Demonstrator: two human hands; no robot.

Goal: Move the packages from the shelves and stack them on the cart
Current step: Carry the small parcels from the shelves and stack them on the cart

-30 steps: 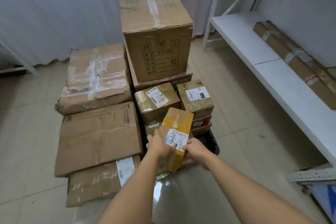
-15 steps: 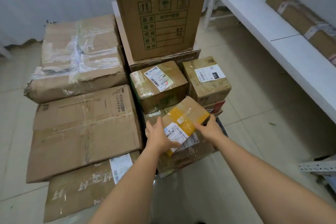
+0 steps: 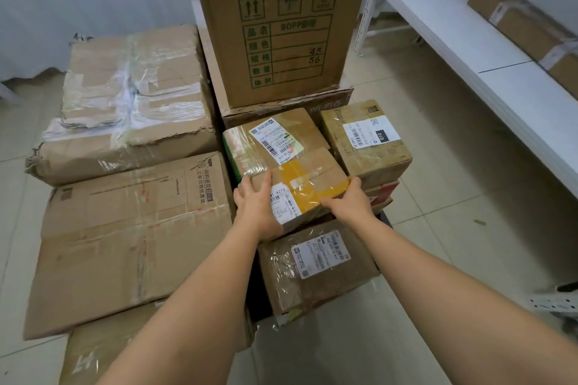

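On the stacked parcels — both hands, left [image 3: 256, 206] and right [image 3: 352, 201], grip the yellow-taped box [image 3: 308, 184].

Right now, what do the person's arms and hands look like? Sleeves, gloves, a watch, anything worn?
Both forearms are bare for as far as the head view shows them; no sleeve edge enters the picture. The left hand and right hand wear no gloves. No watch, wristband or marking shows on either wrist. A small pale glint by the left hand's fingers might be a ring; too small to tell.

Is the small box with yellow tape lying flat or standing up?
Flat: the small yellow-taped cardboard box lies label-up, left hand and right hand gripping it.
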